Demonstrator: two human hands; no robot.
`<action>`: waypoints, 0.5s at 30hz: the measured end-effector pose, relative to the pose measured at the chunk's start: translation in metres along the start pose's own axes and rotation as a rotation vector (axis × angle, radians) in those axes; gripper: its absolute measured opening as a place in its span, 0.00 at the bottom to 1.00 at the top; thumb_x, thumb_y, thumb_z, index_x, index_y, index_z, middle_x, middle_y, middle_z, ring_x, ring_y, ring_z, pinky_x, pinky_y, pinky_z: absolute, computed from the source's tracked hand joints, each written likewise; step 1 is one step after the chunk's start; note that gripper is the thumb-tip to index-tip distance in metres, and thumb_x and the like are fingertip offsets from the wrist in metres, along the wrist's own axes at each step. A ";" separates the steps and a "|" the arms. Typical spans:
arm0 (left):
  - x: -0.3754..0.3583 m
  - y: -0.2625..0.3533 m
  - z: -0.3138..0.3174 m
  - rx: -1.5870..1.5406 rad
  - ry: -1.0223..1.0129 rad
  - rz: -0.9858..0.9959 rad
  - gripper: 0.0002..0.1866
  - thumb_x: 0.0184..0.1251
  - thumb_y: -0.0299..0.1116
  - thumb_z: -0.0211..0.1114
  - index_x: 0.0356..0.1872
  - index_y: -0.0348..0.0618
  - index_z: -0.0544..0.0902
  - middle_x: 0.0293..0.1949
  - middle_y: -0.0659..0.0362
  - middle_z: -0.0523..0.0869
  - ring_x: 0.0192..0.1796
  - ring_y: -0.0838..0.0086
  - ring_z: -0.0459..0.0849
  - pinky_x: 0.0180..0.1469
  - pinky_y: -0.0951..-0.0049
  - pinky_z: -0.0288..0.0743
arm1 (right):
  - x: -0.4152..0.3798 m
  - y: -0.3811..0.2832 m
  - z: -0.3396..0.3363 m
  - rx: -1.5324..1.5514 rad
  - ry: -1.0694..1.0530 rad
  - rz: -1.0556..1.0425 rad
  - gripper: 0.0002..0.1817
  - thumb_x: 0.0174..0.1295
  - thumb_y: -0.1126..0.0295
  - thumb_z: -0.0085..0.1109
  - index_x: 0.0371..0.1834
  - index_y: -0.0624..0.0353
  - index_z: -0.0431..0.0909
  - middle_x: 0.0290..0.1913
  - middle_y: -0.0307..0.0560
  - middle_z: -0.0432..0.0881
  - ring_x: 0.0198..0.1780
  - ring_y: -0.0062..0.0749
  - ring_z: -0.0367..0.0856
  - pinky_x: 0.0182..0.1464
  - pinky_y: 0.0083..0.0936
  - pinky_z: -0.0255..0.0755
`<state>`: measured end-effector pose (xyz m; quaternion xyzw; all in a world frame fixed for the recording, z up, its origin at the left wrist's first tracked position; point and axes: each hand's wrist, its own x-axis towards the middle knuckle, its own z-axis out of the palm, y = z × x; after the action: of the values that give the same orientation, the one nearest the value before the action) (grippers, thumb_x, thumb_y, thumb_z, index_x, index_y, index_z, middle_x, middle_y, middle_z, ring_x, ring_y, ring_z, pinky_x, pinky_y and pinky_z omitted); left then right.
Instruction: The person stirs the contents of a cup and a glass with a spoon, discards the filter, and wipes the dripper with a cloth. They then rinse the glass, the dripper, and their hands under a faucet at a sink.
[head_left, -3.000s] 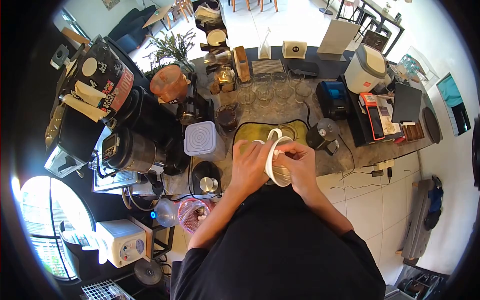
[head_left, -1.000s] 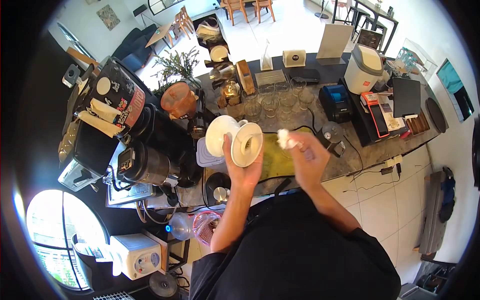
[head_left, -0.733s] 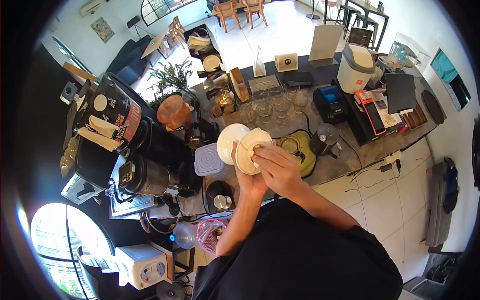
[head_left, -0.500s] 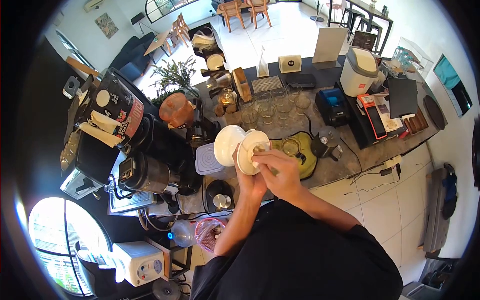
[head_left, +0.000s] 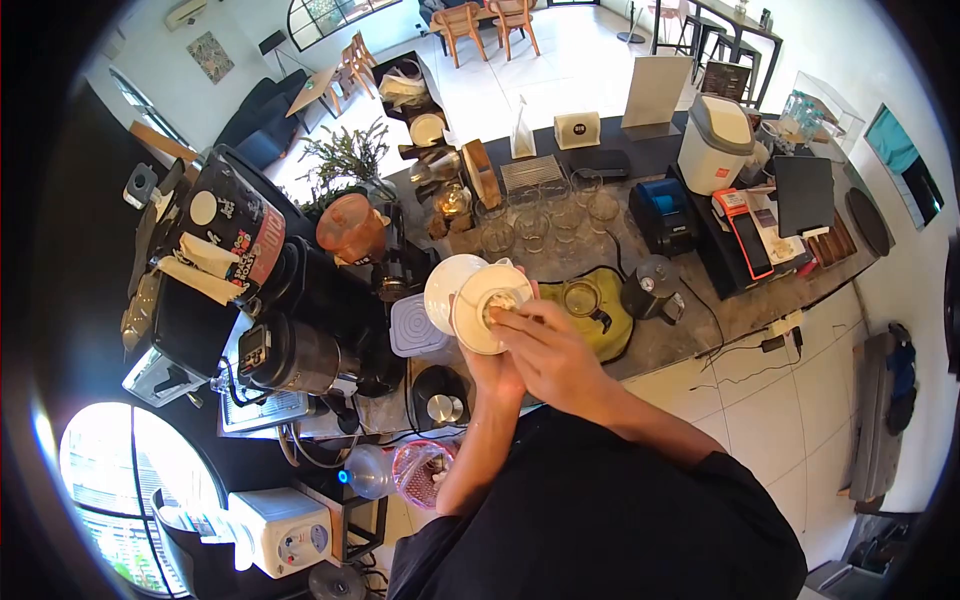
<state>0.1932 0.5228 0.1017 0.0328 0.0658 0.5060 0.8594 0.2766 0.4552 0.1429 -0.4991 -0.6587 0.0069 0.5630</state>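
Note:
A white coffee dripper point(head_left: 458, 286) with a round base plate point(head_left: 474, 318) lies tilted on its side above the counter, its underside turned toward me. My left hand point(head_left: 492, 368) is wrapped around it from below. Fingertips of my right hand point(head_left: 545, 350) are pressed together at the opening in the middle of the base; whether they hold anything is too small to tell. Just beyond my right hand, a glass server point(head_left: 581, 297) with a dark handle stands on a yellow-green cloth point(head_left: 617, 329). A lidded grey container point(head_left: 419, 325) is left of the dripper.
Several glasses point(head_left: 533, 227) stand behind the hands. Grinders point(head_left: 295, 352) and an orange hopper point(head_left: 349, 228) are at the left. A moka pot point(head_left: 652, 287), a blue-black printer point(head_left: 663, 213) and a card terminal point(head_left: 750, 245) are at the right, near the counter's edge point(head_left: 720, 345).
The dripper has turned so its base faces me more fully, and has shifted slightly left. My right hand has moved a little left and down with it.

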 end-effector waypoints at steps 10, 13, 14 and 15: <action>0.007 0.004 0.002 0.059 -0.067 -0.043 0.30 0.76 0.58 0.53 0.62 0.42 0.77 0.58 0.53 0.82 0.60 0.62 0.80 0.67 0.59 0.71 | -0.009 0.044 0.000 0.812 0.112 0.568 0.06 0.64 0.79 0.63 0.43 0.68 0.84 0.48 0.49 0.89 0.48 0.30 0.86 0.53 0.27 0.78; 0.008 0.005 -0.001 0.078 0.065 -0.013 0.30 0.75 0.59 0.54 0.61 0.44 0.77 0.56 0.55 0.83 0.58 0.64 0.81 0.65 0.61 0.73 | 0.005 0.028 -0.007 0.911 0.230 0.573 0.03 0.63 0.80 0.63 0.37 0.67 0.85 0.51 0.52 0.88 0.51 0.35 0.86 0.56 0.28 0.77; 0.007 0.006 -0.006 0.040 0.058 -0.066 0.29 0.75 0.59 0.54 0.60 0.44 0.78 0.55 0.56 0.83 0.58 0.66 0.81 0.64 0.63 0.74 | 0.009 0.027 -0.007 0.549 0.152 0.260 0.05 0.60 0.80 0.64 0.39 0.66 0.85 0.50 0.51 0.88 0.52 0.37 0.86 0.57 0.30 0.77; 0.006 0.006 -0.010 0.003 0.052 -0.124 0.29 0.74 0.59 0.54 0.59 0.45 0.78 0.54 0.57 0.83 0.57 0.67 0.81 0.63 0.64 0.75 | 0.012 0.025 -0.005 0.180 0.074 -0.045 0.08 0.56 0.80 0.66 0.40 0.66 0.84 0.49 0.50 0.88 0.54 0.39 0.85 0.57 0.32 0.77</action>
<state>0.1896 0.5308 0.0924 0.0169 0.0905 0.4524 0.8871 0.2984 0.4728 0.1391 -0.4312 -0.6453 0.0350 0.6296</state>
